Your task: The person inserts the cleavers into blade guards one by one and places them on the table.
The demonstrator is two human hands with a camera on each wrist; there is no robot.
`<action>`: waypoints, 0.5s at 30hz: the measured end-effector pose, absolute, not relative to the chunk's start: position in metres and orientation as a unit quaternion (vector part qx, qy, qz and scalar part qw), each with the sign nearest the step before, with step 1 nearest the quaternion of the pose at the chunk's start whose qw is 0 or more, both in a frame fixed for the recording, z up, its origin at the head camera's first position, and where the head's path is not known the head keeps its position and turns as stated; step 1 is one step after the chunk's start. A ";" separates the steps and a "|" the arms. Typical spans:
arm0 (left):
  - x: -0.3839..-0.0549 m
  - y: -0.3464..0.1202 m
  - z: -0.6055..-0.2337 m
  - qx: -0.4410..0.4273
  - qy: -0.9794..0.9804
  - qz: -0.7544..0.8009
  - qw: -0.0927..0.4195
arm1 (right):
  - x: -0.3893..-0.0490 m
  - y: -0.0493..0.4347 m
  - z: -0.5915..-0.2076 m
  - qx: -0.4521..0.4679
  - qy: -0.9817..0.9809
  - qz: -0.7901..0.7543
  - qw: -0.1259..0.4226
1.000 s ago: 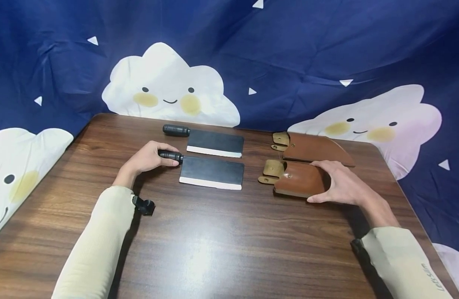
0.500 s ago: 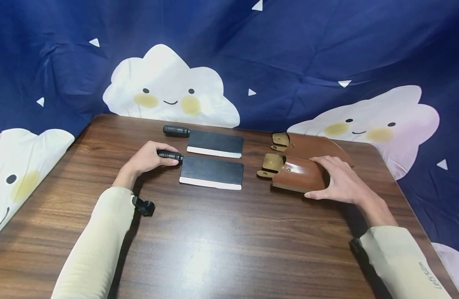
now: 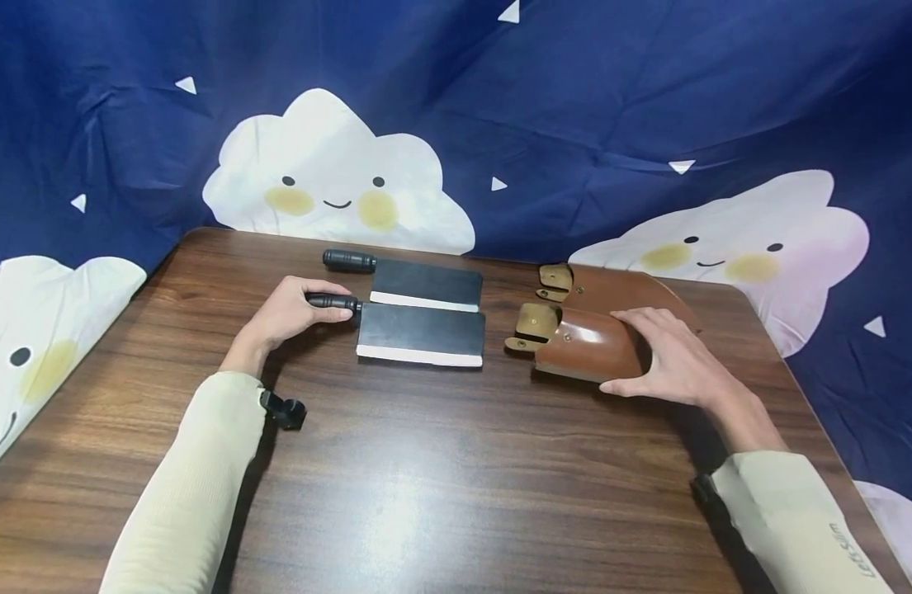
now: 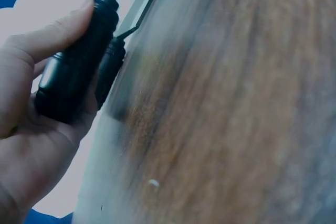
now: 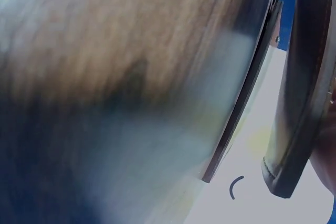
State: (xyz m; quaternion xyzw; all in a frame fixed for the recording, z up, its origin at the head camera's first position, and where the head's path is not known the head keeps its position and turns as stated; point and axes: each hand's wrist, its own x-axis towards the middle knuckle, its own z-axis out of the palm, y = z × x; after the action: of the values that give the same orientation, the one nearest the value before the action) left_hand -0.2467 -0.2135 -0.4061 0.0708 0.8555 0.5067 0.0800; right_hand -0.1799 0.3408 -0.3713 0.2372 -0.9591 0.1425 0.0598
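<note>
In the head view my left hand [image 3: 281, 313] pinches the black handle of the nearer cleaver [image 3: 422, 332] between thumb and fingers. The left wrist view shows that handle [image 4: 76, 66] in the palm, raised off the table. Behind it lies a second cleaver [image 3: 426, 283], its lower edge partly overlapped by the held blade. On the right, my right hand [image 3: 671, 355] grips the closed end of a brown leather knife sheath [image 3: 585, 340], thumb on the near edge. Its strap flap points left, toward the cleaver. The right wrist view catches the sheath's edge [image 5: 302, 93] above the tabletop.
Another brown sheath [image 3: 626, 289], curved at its right end, lies at the back right, partly covered by the held one. The wooden table [image 3: 426, 478] reaches back to a blue cloud-patterned curtain [image 3: 574, 99].
The sheath in my right hand has risen off the table and shifted slightly left. The cleaver in my left hand has lifted a little, its blade now overlapping the rear cleaver.
</note>
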 end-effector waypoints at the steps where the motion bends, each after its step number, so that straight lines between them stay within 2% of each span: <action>1: -0.247 -0.213 -0.405 0.068 0.853 0.512 0.079 | -0.180 0.340 -0.372 0.239 -0.959 0.140 0.063; 15: -0.241 -0.198 -0.390 0.073 0.835 0.544 0.036 | -0.181 0.331 -0.368 0.255 -0.954 0.137 0.081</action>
State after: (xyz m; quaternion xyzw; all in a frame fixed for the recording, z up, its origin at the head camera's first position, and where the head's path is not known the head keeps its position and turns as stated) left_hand -0.2408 -0.1981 -0.3896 0.0729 0.8349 0.5444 0.0356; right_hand -0.1806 0.3306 -0.3683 0.2546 -0.9538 0.1374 0.0807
